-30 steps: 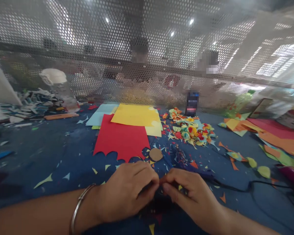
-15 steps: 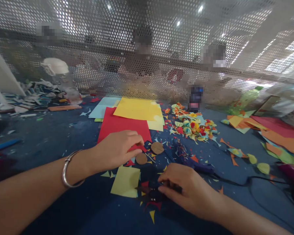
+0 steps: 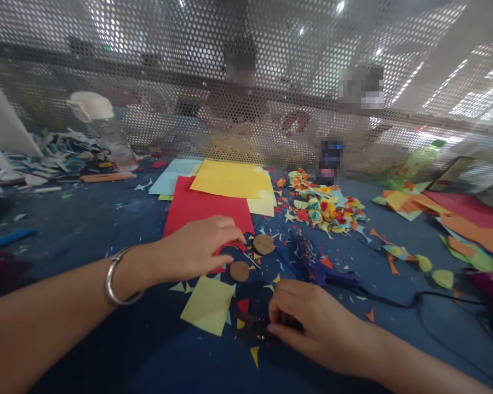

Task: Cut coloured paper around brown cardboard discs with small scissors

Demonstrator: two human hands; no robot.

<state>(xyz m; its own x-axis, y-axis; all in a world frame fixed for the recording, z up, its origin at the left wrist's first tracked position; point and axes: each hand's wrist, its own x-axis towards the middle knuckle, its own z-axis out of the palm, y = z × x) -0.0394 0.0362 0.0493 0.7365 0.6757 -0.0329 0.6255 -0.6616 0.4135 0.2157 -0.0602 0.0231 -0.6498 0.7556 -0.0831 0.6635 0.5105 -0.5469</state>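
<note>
My left hand point(image 3: 197, 246), a silver bangle at its wrist, is over the near edge of a red paper sheet point(image 3: 207, 210). Its fingers are apart and hold nothing I can see. Beside the fingertips lie two round brown discs point(image 3: 239, 271). A pale yellow paper square point(image 3: 208, 305) rests below this hand. My right hand point(image 3: 308, 323) is curled, thumb and fingers closed at the end of a dark pointed tool point(image 3: 252, 326) with small shiny dots; its exact kind is unclear. Red and yellow scraps lie around the tool.
Yellow paper point(image 3: 230, 179) lies behind the red sheet. A pile of coloured paper pieces point(image 3: 328, 208) and a purple corded tool point(image 3: 337, 277) are to the right. A bottle point(image 3: 107, 131) stands back left. Behind a perforated metal screen point(image 3: 160, 82) are people.
The pale yellow square has turned slightly. The near brown disc sits a little further right and nearer. My right hand and the dark tool have shifted slightly; my left fingers are straighter.
</note>
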